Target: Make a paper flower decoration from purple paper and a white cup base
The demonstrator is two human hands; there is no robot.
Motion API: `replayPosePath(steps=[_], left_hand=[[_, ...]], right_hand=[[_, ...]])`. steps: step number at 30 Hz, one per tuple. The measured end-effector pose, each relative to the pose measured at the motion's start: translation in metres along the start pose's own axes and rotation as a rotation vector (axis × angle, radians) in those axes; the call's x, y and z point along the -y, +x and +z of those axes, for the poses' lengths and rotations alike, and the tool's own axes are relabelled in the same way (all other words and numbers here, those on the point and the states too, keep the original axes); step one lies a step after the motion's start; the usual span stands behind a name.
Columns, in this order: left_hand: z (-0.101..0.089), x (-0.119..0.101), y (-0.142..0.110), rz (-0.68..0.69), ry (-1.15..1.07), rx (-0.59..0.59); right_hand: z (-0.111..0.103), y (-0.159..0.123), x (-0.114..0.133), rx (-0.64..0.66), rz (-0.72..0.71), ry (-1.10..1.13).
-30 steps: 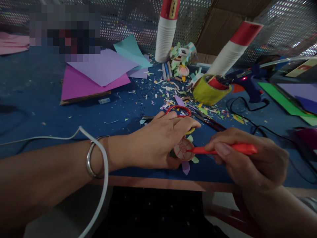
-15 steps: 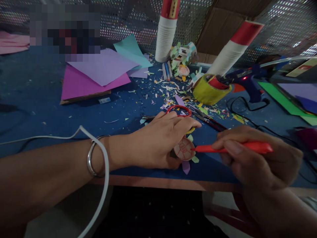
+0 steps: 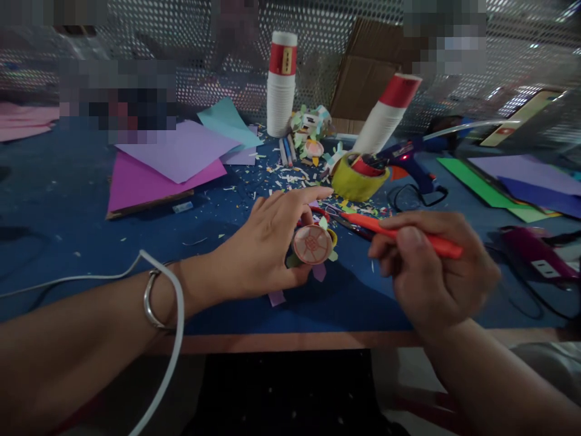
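Note:
My left hand (image 3: 267, 242) grips a small paper craft piece (image 3: 312, 244), a round pink disc with red lines drawn on it and coloured paper petals around it, lifted slightly off the blue table (image 3: 68, 200). Its index finger points forward. My right hand (image 3: 426, 266) is closed around a red pen (image 3: 403, 233), whose tip points left and hangs just right of the disc, not touching it. Red-handled scissors (image 3: 323, 213) lie behind the disc, mostly hidden.
Pink, lilac and teal paper sheets (image 3: 167, 163) lie at the back left. Two stacks of paper cups (image 3: 280, 85) stand behind, one leaning. A yellow tape roll (image 3: 356, 175), a blue glue gun (image 3: 408, 160), paper scraps and cables lie about. A white cable (image 3: 167, 327) crosses my left wrist.
The left hand has lifted the disc off the table and tilted it up. The pen tip has come away from the disc and risen. The camera has tilted up.

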State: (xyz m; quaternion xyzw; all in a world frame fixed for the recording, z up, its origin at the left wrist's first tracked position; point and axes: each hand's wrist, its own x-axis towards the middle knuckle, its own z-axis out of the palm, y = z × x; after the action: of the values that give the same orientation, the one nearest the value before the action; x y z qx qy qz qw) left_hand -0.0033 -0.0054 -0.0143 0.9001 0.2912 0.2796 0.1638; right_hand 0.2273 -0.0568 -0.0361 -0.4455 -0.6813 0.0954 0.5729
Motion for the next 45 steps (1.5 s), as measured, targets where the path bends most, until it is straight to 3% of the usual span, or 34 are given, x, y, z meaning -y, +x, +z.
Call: replayPosePath(steps=[3, 7, 13, 17, 26, 28, 31, 34, 37, 45], left_hand=[[-0.001, 0.0, 0.0, 0.008, 0.05, -0.055], [0.0, 0.001, -0.001, 0.046, 0.073, -0.14], [0.002, 0.001, 0.001, 0.162, 0.127, -0.205], [0.002, 0.0, 0.001, 0.23, 0.147, -0.256], [0.008, -0.004, 0.001, 0.206, 0.091, -0.34], [0.009, -0.005, 0.001, 0.127, -0.035, -0.363], [0.008, -0.005, 0.004, -0.097, -0.324, -0.324], [0.005, -0.001, 0.007, -0.35, -0.589, -0.182], [0.002, 0.005, 0.011, -0.504, -0.751, -0.055], [-0.005, 0.039, 0.039, -0.81, -0.887, -0.168]], right_hand=[[0.006, 0.004, 0.005, -0.038, 0.055, 0.064], [0.008, 0.003, 0.007, 0.065, 0.096, 0.024], [0.009, 0.005, 0.009, 0.113, 0.003, -0.12], [0.01, 0.006, 0.009, 0.136, 0.03, -0.142], [0.01, 0.006, 0.009, 0.151, -0.009, -0.165], [0.01, 0.006, 0.01, 0.125, 0.002, -0.156], [0.011, 0.007, 0.011, 0.118, -0.015, -0.178], [0.012, 0.008, 0.011, 0.151, -0.043, -0.206], [0.013, 0.01, 0.011, 0.157, -0.057, -0.216], [0.01, 0.013, 0.01, 0.112, -0.016, -0.2]])
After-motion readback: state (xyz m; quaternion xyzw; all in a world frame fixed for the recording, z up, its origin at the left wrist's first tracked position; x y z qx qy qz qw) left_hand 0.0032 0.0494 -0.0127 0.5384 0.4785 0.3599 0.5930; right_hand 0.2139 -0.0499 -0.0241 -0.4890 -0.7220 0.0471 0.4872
